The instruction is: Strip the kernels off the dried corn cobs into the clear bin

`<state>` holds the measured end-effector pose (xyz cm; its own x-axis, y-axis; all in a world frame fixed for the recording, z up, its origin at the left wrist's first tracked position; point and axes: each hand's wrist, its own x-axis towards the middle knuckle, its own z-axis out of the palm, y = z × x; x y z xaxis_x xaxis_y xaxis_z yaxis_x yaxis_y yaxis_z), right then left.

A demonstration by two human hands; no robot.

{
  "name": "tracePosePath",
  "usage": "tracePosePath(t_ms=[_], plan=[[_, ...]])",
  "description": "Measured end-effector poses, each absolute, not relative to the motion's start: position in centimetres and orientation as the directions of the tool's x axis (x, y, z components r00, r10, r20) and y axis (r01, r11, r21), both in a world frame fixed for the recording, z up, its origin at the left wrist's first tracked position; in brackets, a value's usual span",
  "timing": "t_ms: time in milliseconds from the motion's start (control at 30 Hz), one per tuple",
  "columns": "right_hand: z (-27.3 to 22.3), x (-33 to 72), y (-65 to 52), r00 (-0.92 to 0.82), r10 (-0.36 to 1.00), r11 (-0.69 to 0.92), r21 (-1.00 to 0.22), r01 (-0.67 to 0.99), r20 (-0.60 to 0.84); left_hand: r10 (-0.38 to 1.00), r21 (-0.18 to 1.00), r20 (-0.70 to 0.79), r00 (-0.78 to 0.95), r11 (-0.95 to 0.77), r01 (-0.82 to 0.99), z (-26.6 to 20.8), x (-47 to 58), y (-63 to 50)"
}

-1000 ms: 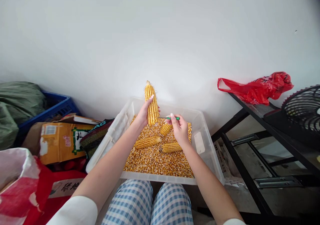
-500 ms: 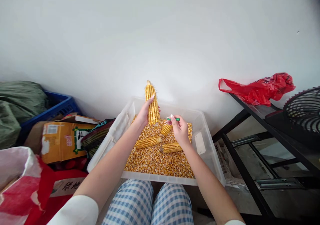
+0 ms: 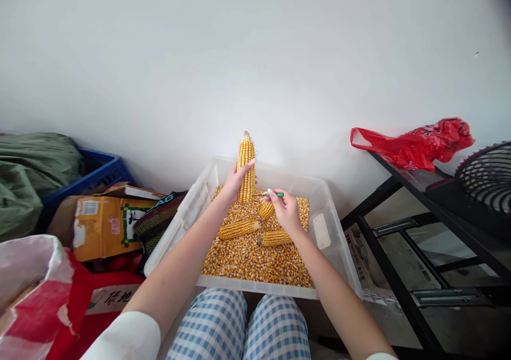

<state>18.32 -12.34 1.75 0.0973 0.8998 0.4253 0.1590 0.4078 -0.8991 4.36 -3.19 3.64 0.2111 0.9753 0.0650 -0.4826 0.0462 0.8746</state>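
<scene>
My left hand is closed around an ear of dried corn, held upright with its pale tip up. Its yellow kernels look intact on the side facing me. In my right hand, the fingers pinch a slim green-handled screwdriver, its thin shaft pointing left at the lower end of the ear. Whether the tip touches the kernels I cannot tell. Below both hands, a translucent plastic bin holds loose corn kernels. Three more ears lie on them: one at left, one at right, one behind, partly hidden.
A white wall rises behind the bin. At left are a blue crate, a cardboard box and a red-and-white bag. A black metal frame stands at right, bearing a red plastic bag and a fan grille.
The ear and my left hand have shifted slightly right and down in view, and the ear stands more upright. My right hand is slightly lower, still gripping the screwdriver. The whole view has shifted a little.
</scene>
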Motion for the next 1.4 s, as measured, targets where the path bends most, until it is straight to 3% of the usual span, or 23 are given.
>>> tracePosePath(t_ms=[233,400,567,700,833,967,1067,1400], plan=[[1.8,18.2,-12.2,0.077,0.919,0.381,-0.922,0.073,0.386,0.975,0.898,0.083,0.208,0.017,-0.44,3.6,4.4,-3.4],[2.3,19.5,-11.8,-0.014,0.939,0.333,-0.899,0.284,0.343,0.966,0.929,0.174,0.192,-0.096,-0.357,3.4,4.4,-3.2],[2.5,20.1,-11.9,-0.2,0.906,0.404,-0.624,0.669,0.372,0.952,0.961,0.214,0.22,-0.165,-0.221,2.9,3.9,-2.7],[2.0,19.5,-12.0,-0.284,0.916,0.39,-0.464,0.796,0.283,0.94,0.962,0.271,0.205,-0.269,-0.039,2.5,3.9,-2.6],[1.6,19.3,-12.0,-0.328,0.923,0.384,-0.427,0.819,0.201,0.907,0.896,0.356,0.224,-0.4,0.195,2.1,4.5,-3.4],[1.1,19.6,-11.7,-0.358,0.922,0.385,-0.443,0.81,0.148,0.808,0.703,0.393,0.438,-0.571,0.423,1.7,5.5,-4.5],[0.8,19.9,-11.4,-0.389,0.909,0.411,-0.454,0.79,0.146,0.746,0.587,0.399,0.534,-0.655,0.476,1.5,5.9,-5.0],[1.4,20.6,-11.4,-0.419,0.905,0.399,-0.488,0.777,0.074,0.788,0.675,0.407,0.462,-0.6,0.429,2.5,5.5,-5.2]])
